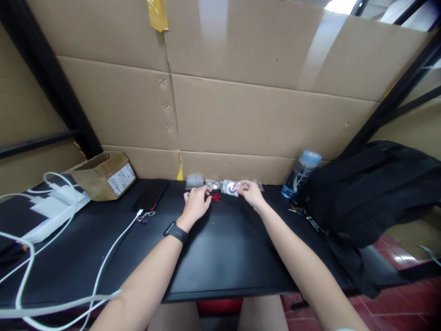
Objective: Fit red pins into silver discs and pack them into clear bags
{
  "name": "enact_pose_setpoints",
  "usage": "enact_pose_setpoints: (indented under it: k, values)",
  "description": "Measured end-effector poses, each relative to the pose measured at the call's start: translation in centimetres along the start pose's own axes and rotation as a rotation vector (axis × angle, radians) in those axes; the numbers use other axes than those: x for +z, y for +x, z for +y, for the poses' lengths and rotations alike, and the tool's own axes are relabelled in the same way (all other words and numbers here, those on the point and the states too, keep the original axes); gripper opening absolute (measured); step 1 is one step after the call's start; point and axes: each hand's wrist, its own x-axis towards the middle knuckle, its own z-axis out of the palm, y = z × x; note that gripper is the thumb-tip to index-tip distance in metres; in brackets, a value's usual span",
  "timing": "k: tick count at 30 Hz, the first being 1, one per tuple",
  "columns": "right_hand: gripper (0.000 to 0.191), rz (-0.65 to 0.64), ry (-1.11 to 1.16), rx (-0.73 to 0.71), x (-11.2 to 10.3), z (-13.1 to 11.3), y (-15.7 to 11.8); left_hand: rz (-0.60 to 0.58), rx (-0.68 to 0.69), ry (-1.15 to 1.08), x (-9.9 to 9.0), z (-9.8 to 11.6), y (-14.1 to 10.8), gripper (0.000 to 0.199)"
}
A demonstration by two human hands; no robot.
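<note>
Several small clear plastic packets lie in a row at the back of the black table. My left hand (197, 202), with a dark watch on its wrist, rests near an empty-looking clear packet (195, 180) and a packet with a round item (212, 184). A small red item (216, 197) lies beside its fingertips; its fingers are bent and somewhat apart. My right hand (252, 193) has its fingertips pinched at the right edge of a clear packet with a ring-like item (230, 187). Another packet shows partly behind that hand.
A cardboard box (99, 177), a dark phone (149, 195) and white cables (99, 276) are at the left. A blue-lidded bottle (301, 174), keys (296, 210) and a black backpack (368, 193) stand or lie at the right. A cardboard wall (241, 115) rises behind the table (223, 257).
</note>
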Motion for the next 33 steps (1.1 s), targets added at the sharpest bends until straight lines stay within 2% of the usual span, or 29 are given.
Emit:
enact_pose_setpoints:
  k: [1, 4, 7, 9, 11, 14, 17, 20, 23, 27, 29, 31, 33]
  values:
    - [0.023, 0.030, -0.055, -0.010, 0.4, -0.4, 1.2, -0.006, 0.029, 0.033, 0.0, -0.5, 0.1, 0.018]
    - [0.036, 0.012, -0.310, -0.034, 2.2, -1.4, 4.3, -0.057, 0.128, 0.080, 0.5, -1.4, 0.0, 0.020]
    - [0.041, 0.022, -0.390, -0.059, 4.1, -1.8, 5.5, -0.085, 0.206, 0.134, 1.1, -1.6, -0.2, 0.024]
    - [0.041, 0.078, -0.486, -0.113, 5.0, -1.5, 5.2, -0.088, 0.224, 0.170, 1.4, -1.7, -0.3, 0.023]
    - [0.038, 0.104, -0.668, -0.245, 5.6, -1.0, 4.4, -0.090, 0.235, 0.194, 1.6, -1.8, -0.3, 0.018]
    - [0.029, -0.037, -0.870, -0.438, 5.6, -0.3, 3.3, -0.076, 0.254, 0.217, 1.7, -1.8, -0.3, 0.015]
    - [0.030, -0.122, -0.918, -0.493, 5.1, 0.0, 2.5, -0.065, 0.276, 0.244, 1.6, -1.5, -0.3, 0.022]
    - [0.034, -0.113, -0.853, -0.504, 3.7, 0.1, 1.8, -0.079, 0.285, 0.277, 1.5, -1.1, -0.3, 0.020]
    - [0.035, -0.115, -0.766, -0.483, 0.6, 0.1, 1.3, -0.072, 0.291, 0.300, 1.2, -0.8, -0.4, 0.011]
    - [0.029, -0.168, -0.707, -0.316, -4.9, 0.6, 0.0, -0.052, 0.277, 0.301, 1.1, -0.8, -0.4, 0.009]
    - [0.039, -0.232, -0.652, -0.181, -7.2, 1.2, -0.9, -0.058, 0.262, 0.287, 1.3, -0.9, -0.5, 0.013]
    - [0.053, -0.279, -0.598, -0.125, -8.5, 1.8, -1.8, -0.067, 0.254, 0.274, 1.4, -0.8, -0.6, 0.016]
    - [0.050, -0.277, -0.557, -0.149, -8.9, 2.3, -2.6, -0.075, 0.253, 0.257, 1.4, -0.6, -0.8, 0.019]
